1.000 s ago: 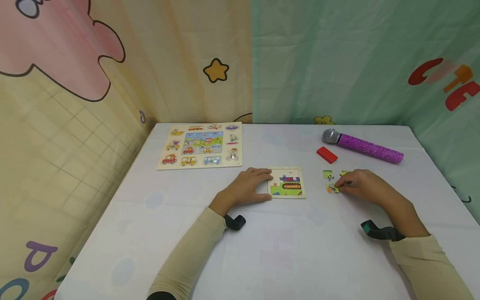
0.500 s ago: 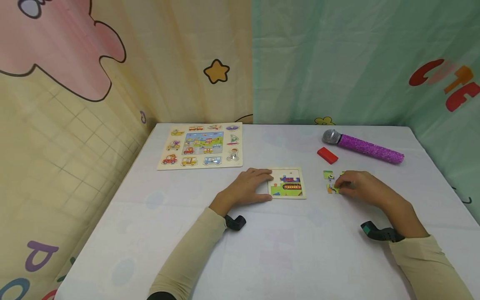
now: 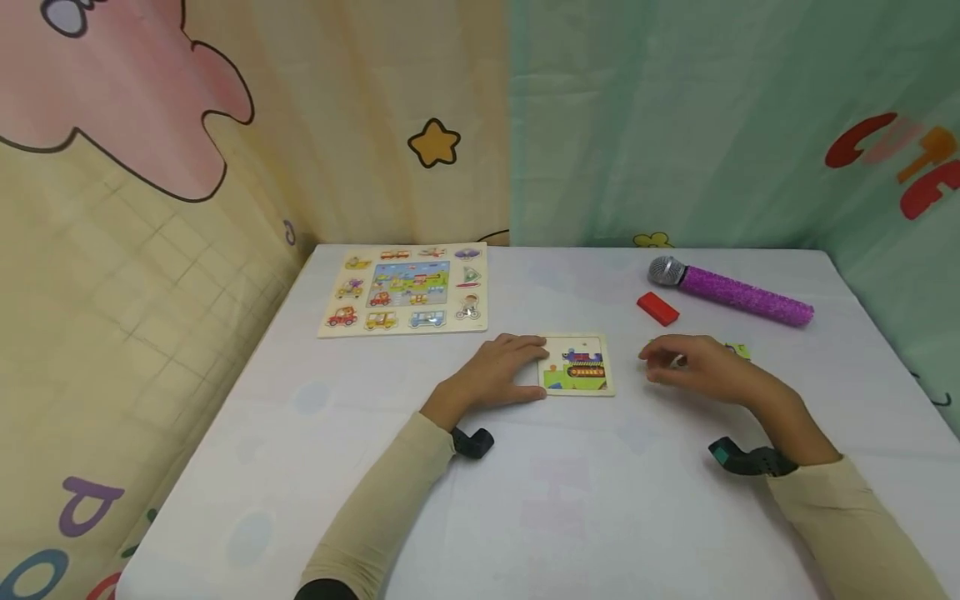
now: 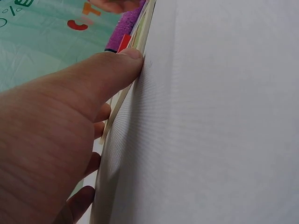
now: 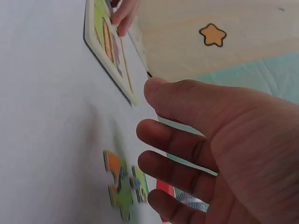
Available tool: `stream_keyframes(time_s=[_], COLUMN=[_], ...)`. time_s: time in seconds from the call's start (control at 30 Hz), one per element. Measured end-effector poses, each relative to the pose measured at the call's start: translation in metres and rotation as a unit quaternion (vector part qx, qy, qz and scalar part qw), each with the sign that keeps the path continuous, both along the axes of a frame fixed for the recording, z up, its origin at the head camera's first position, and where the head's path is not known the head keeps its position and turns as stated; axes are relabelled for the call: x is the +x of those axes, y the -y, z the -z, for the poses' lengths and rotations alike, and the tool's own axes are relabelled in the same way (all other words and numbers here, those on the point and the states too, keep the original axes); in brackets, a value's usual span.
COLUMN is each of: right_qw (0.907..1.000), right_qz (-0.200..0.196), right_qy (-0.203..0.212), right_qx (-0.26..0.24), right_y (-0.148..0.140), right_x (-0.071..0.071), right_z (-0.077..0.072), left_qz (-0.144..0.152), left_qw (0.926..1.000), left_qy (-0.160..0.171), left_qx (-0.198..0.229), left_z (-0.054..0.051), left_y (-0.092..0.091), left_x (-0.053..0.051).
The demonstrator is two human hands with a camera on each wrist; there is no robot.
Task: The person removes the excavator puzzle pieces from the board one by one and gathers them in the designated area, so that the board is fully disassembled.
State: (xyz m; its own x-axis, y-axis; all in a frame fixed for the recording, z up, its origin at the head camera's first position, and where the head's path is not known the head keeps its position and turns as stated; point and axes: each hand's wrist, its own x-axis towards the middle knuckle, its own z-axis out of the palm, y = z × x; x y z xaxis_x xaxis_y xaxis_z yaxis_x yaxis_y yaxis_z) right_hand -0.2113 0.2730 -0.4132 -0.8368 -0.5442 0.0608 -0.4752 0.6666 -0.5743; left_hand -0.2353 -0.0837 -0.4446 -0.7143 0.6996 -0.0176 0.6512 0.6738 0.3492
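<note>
My left hand (image 3: 491,372) holds the left side of a small wooden puzzle board (image 3: 576,385), thumb at the near corner and fingers by the far one. The board carries a picture of a tracked vehicle, with a bare area in its upper left. In the left wrist view the thumb (image 4: 119,70) lies along the board's edge. My right hand (image 3: 701,364) is raised over loose puzzle pieces (image 5: 122,184), its fingers loosely curved. In the right wrist view a gap shows between thumb and fingers, with nothing held. From the head view this hand covers most of the pieces.
Behind the right hand lie a red block (image 3: 657,308) and a purple glitter microphone (image 3: 738,293). A larger vehicle puzzle board (image 3: 405,327) lies at the table's back left. Printed curtains (image 3: 570,125) hang behind the white table (image 3: 555,517).
My right hand has lifted from the loose pieces and shifted a little left, its thumb and fingers parting. A piece behind its wrist has come into view. The left hand stays on the board.
</note>
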Motion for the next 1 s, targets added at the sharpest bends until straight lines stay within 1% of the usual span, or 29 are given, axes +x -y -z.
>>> stream_keyframes(time_s=[0.07,0.1,0.2,0.33,0.43,0.53,0.63,0.7,0.8,1.0], right_qw=[0.9999,0.9998,0.9995,0.9980,0.9960,0.9949,0.9952,0.9957,0.9960,0.9933], right_qz=[-0.008,-0.009,-0.007,-0.028,-0.042,-0.052,-0.064,-0.062,-0.048,-0.017], right_qy=[0.014,0.015,0.028,0.053,0.076,0.084,0.072,0.067,0.073,0.113], right_qx=[-0.002,0.000,0.011,0.021,0.020,0.020,0.016,0.014,0.018,0.015], right_y=[0.014,0.022,0.045,0.070,0.082,0.087,0.090,0.091,0.093,0.097], right_x=[-0.007,-0.012,-0.025,-0.043,-0.050,-0.052,-0.052,-0.051,-0.050,-0.047], right_z=[-0.003,-0.003,-0.004,0.003,0.008,0.012,0.014,0.014,0.015,0.016], left_qz=[-0.003,-0.003,-0.003,-0.003,0.000,0.003,0.001,0.000,0.001,0.001], left_qw=[1.0000,1.0000,1.0000,1.0000,1.0000,1.0000,1.0000,1.0000,1.0000,1.0000], left_qy=[0.001,0.002,0.003,0.003,0.007,0.008,0.005,0.004,0.004,0.008], left_qx=[-0.002,-0.002,0.000,0.004,0.007,0.004,0.001,-0.001,-0.002,0.003], left_z=[0.000,0.000,0.001,0.001,0.001,0.001,0.000,-0.001,-0.001,-0.001], left_y=[0.000,0.001,0.002,0.002,0.002,0.002,0.002,0.001,0.001,0.001], left_x=[0.000,0.000,-0.001,-0.001,-0.002,-0.003,-0.003,-0.003,-0.003,-0.001])
